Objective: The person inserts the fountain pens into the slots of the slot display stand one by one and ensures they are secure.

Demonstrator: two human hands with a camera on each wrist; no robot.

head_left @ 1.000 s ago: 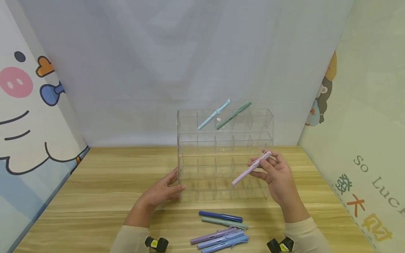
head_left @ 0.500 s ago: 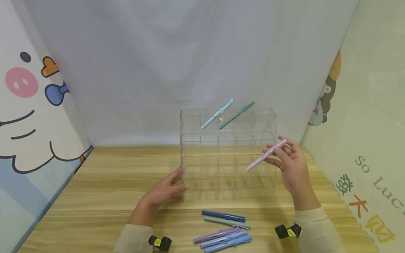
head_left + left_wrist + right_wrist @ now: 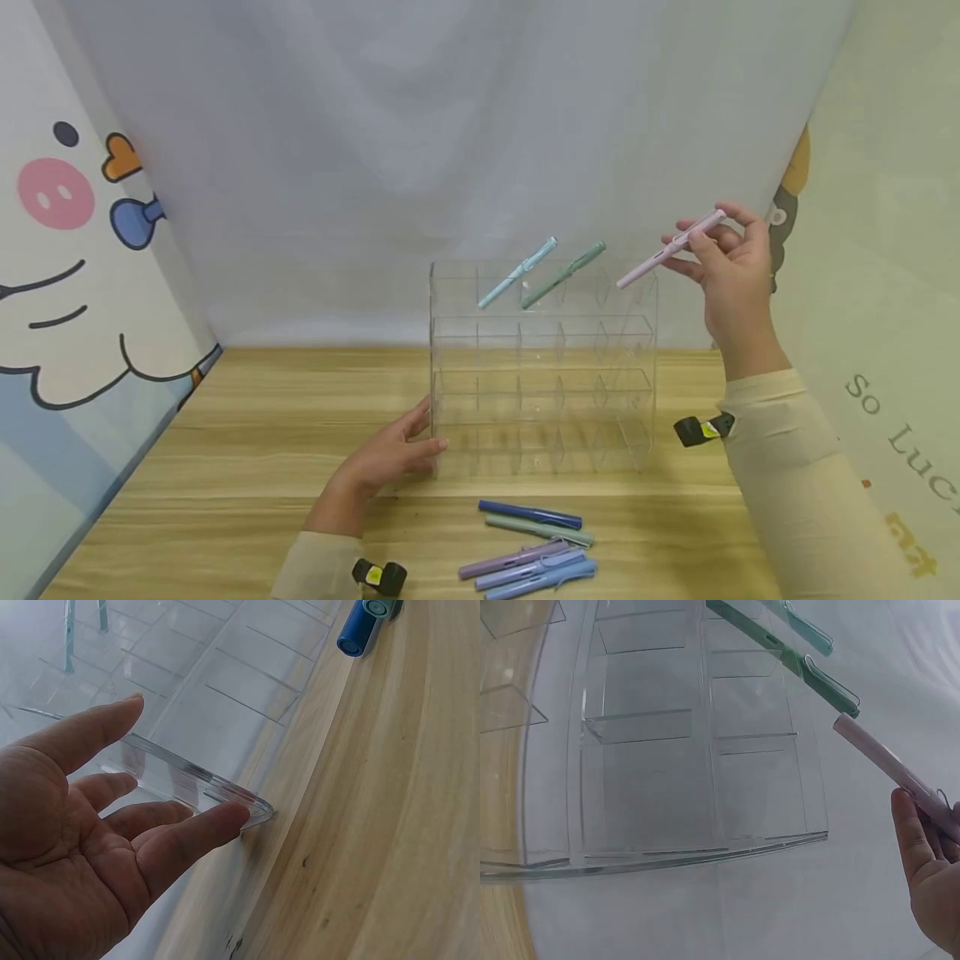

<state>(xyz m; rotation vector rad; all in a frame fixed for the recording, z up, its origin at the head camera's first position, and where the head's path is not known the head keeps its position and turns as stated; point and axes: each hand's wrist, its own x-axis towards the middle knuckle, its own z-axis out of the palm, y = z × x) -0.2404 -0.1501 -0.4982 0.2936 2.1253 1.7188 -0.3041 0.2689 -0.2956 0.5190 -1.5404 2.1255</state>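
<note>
My right hand [image 3: 731, 262] pinches a pale pink pen [image 3: 670, 248] by its clip end, tilted with its other end pointing down and left. The pen is near the top right corner of a clear acrylic rack [image 3: 540, 326]; in the right wrist view that pink pen [image 3: 881, 756] has its free end close to a green pen [image 3: 787, 656]. Two pens lean in the top tier: a light blue pen [image 3: 517, 272] and the green pen [image 3: 562, 275]. My left hand [image 3: 393, 447] rests against the rack's lower left side, fingers extended [image 3: 195, 844] along the side panel.
On the wooden table [image 3: 247, 467] before the rack lie several pens: a dark blue pen [image 3: 529, 513], a pale green pen [image 3: 538, 529], a purple pen [image 3: 513, 559] and light blue ones [image 3: 540, 578]. A white curtain [image 3: 300, 208] hangs behind.
My right hand has risen and moved right with the pink pen, from in front of the rack's lower tiers to its top right corner. My left hand keeps its place at the rack.
</note>
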